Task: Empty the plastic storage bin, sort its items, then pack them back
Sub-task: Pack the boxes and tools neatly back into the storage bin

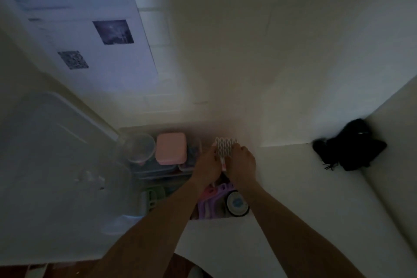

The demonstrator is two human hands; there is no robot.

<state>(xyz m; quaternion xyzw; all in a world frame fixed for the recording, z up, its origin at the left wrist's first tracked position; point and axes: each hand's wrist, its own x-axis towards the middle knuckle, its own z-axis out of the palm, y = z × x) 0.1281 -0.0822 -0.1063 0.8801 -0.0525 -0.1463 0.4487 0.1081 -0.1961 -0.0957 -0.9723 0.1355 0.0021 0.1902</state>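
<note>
The open clear plastic storage bin (135,130) stands below me in dim light. Above its right end, a white lattice-patterned piece (225,146) is held from both sides: my left hand (208,163) grips its left edge and my right hand (242,160) grips its right edge. Inside the bin lie a pink-lidded box (171,150), a clear round container (138,148), a green plastic item (153,197), a purple and pink item (211,205) and a round black-rimmed object (237,204). My forearms hide part of the contents.
The bin's translucent lid (56,160) leans at the left. A black bag or cloth (349,148) lies on the white surface at the right. A white wall rises behind, and a pale panel with two dark pictures (112,31) stands at the upper left.
</note>
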